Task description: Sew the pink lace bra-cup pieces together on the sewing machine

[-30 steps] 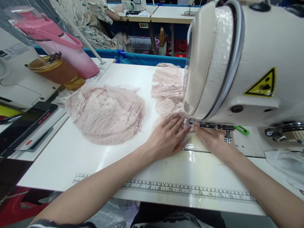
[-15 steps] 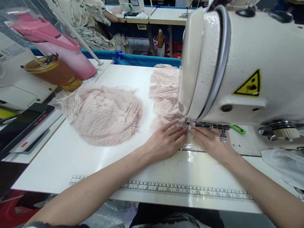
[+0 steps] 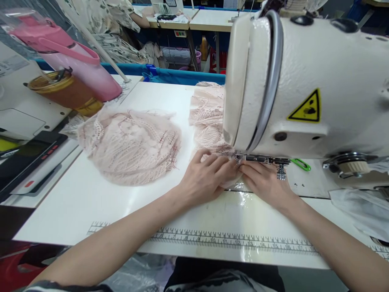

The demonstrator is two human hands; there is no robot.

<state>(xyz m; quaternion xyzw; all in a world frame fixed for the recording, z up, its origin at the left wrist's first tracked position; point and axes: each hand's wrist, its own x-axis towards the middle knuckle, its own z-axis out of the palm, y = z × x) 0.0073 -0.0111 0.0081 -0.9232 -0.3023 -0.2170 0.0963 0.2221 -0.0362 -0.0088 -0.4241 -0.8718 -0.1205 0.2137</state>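
Under the head of a white sewing machine lies pale pink lace fabric, gathered and running back along the machine's left side. My left hand is closed on the lace just left of the presser foot, fingers bent. On the other side of the foot, my right hand presses close to the needle area, its fingertips at the lace edge and partly hidden by the machine parts. A separate bundle of pink lace rests on the table to the left.
A pink bottle and a brown cup stand at the back left. Beside them lies a black and white device. A green thread snipper is right of the foot. A printed ruler runs along the front edge. Another person's arm shows behind.
My left fingers have bent and drawn in from lying flatter, pulling some lace toward me near the foot. My right hand stays beside the foot. The view has shifted slightly.
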